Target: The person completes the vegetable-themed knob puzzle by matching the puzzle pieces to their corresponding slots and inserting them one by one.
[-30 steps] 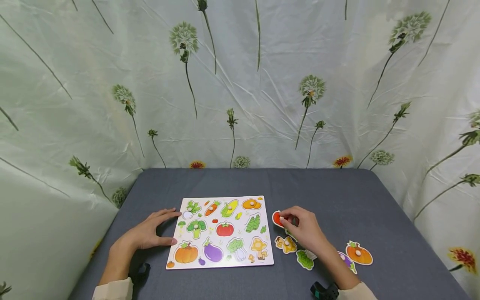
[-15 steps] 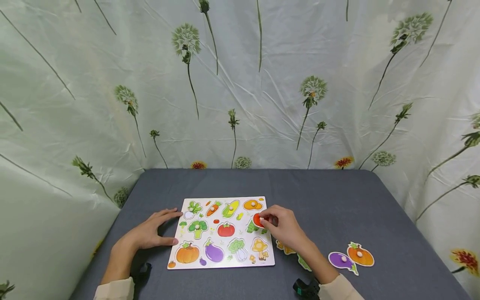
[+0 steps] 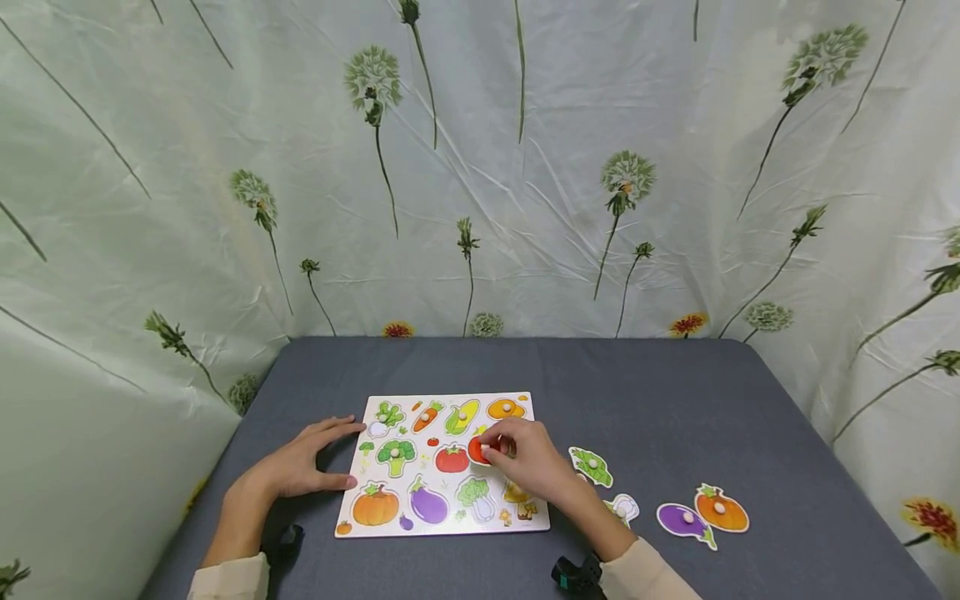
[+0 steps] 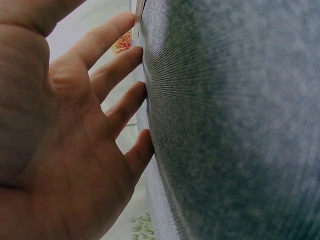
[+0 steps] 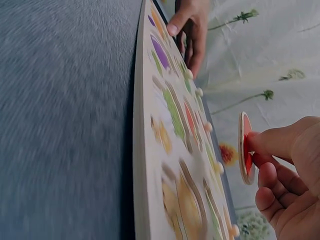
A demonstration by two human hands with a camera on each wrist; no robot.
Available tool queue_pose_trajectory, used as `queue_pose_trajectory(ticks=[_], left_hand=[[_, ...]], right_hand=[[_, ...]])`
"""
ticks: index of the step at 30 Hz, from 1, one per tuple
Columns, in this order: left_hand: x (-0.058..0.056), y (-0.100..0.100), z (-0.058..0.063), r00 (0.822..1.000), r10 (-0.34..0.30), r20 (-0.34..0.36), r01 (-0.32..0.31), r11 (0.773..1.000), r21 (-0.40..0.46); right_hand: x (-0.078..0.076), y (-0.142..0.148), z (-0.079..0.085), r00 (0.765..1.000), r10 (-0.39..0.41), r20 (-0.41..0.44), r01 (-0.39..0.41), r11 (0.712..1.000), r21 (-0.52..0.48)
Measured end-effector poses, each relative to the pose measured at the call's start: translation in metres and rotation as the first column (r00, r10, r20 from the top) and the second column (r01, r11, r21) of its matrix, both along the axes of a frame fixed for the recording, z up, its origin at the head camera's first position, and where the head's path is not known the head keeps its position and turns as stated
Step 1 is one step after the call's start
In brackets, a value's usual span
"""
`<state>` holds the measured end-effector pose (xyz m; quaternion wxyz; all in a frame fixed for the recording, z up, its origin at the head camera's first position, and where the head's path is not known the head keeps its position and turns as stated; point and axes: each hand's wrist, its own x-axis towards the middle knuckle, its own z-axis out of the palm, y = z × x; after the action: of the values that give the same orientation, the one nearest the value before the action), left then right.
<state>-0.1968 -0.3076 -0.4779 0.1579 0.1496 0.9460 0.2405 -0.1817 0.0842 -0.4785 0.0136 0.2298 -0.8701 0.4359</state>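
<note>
My right hand pinches a red tomato puzzle piece by its knob. In the right wrist view the tomato piece stands on edge, apart from the white puzzle board. On the board, the tomato picture lies just left of the held piece. My left hand rests against the board's left edge, fingers spread and thumb touching it. Knobbed pieces, including a broccoli, a carrot and a corn cob, sit in the board.
Right of the board lie a green leafy piece and a white-stemmed piece, partly behind my right forearm. Further right, an eggplant piece touches a pumpkin piece. A flowered curtain hangs behind the grey table.
My right hand has lifted the tomato piece from beside the board and carried it left over the board, close to the tomato picture. The left hand has stayed at the board's edge.
</note>
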Motion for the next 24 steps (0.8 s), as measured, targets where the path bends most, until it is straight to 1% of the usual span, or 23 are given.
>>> queue_pose_trajectory(ticks=[4,8,15,24], left_hand=[[-0.002,-0.001,0.0,1.0,-0.013,-0.004,0.013,1.0,0.002],[-0.003,-0.001,-0.002,1.0,-0.02,-0.005,0.02,1.0,0.001],[-0.003,-0.002,-0.002,1.0,-0.025,-0.012,0.025,1.0,0.004],[-0.001,-0.003,-0.001,1.0,-0.003,0.004,0.003,1.0,0.015]], right_hand=[[-0.001,-0.013,-0.003,0.999,0.049,-0.006,-0.049,0.999,-0.017],[-0.003,-0.023,-0.006,0.997,0.073,-0.015,-0.073,0.997,-0.024],[-0.007,-0.037,-0.013,0.997,0.081,0.005,-0.081,0.996,-0.023],[-0.01,-0.048,-0.019,0.996,0.082,0.041,-0.081,0.996,-0.03]])
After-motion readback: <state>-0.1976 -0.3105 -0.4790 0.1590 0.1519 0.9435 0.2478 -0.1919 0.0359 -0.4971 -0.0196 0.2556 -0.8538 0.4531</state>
